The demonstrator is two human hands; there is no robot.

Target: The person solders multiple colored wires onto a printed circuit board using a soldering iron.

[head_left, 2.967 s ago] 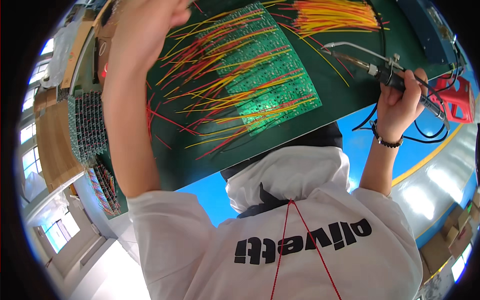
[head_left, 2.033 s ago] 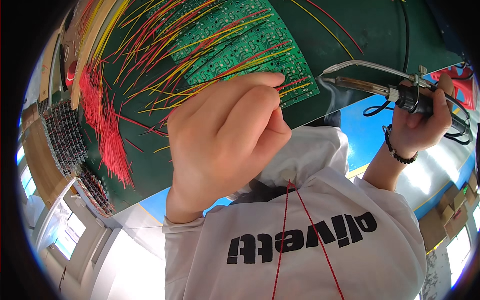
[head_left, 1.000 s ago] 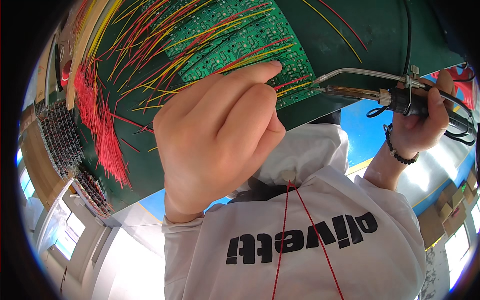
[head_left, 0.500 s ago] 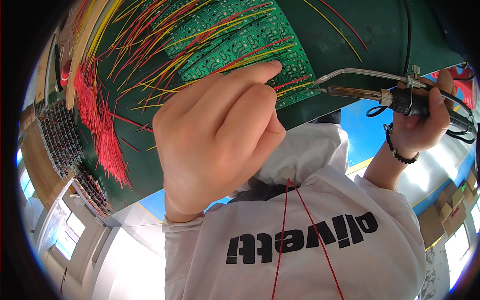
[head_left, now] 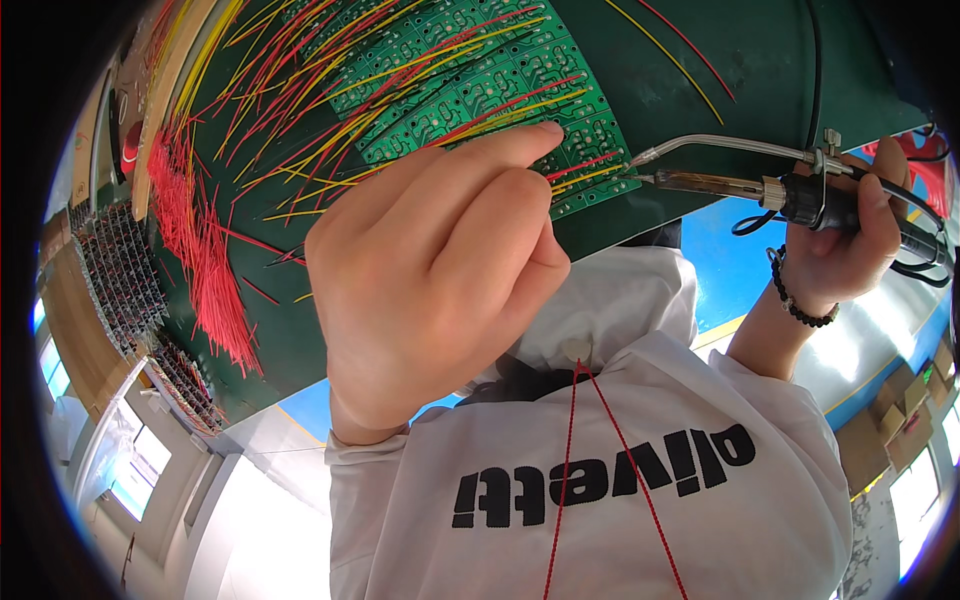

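Observation:
My left hand [head_left: 430, 270] is closed over the lower edge of a green circuit board panel [head_left: 500, 90], its index finger laid along the board. From under its curled fingers a yellow wire [head_left: 590, 180] and a red wire [head_left: 587, 164] run to the board's right edge; the pinch itself is hidden. My right hand [head_left: 850, 230] is wrapped round a soldering iron [head_left: 820, 202]. A thin metal feed tube [head_left: 730, 143] is clamped to the iron, and its end meets the iron's tip close to the yellow wire's end. Many red and yellow wires [head_left: 330, 110] stick out leftward from the panel.
A bundle of red wires [head_left: 205, 260] lies on the dark green table mat [head_left: 720, 60] at left, beside stacked boards [head_left: 120, 270]. A loose yellow wire [head_left: 672, 60] and a red one lie beyond the panel. A black cable [head_left: 815, 70] crosses the mat at right.
The iron's tip and the feed tube's end have shifted very slightly at the board's edge. My left hand and the panel have stayed in place.

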